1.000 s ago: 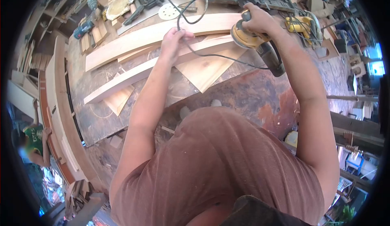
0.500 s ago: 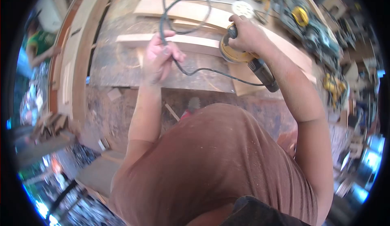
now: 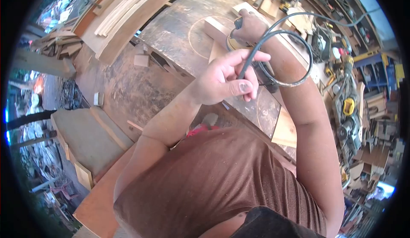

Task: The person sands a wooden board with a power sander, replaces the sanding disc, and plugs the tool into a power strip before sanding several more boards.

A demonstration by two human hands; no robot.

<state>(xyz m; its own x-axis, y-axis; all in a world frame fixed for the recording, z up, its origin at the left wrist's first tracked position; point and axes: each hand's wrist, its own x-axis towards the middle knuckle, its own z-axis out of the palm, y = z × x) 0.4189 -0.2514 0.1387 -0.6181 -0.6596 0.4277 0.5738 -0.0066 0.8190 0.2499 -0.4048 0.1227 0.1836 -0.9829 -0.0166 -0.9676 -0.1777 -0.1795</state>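
My left hand (image 3: 226,77) is raised above the workbench (image 3: 171,30), its fingers curled on a dark power cord (image 3: 273,32) that loops to the right over my right forearm. My right hand (image 3: 251,26) grips the top of a yellow sander (image 3: 232,44) at the far side. The sander's body is largely hidden behind my left hand and the cord. It sits by the end of a pale wooden board (image 3: 217,27). Another long board (image 3: 288,43) runs beside my right forearm.
Thin wood strips (image 3: 117,18) lie on a long panel at upper left. A saw with a yellow part (image 3: 349,107) and other power tools stand at the right. A small wood block (image 3: 141,60) is on the lower surface. A flat wooden piece (image 3: 285,129) lies near my right elbow.
The view has turned, shifting the bench. My left hand has moved right, closer to my right hand, bringing the looped cord along. My right hand still holds the sander.
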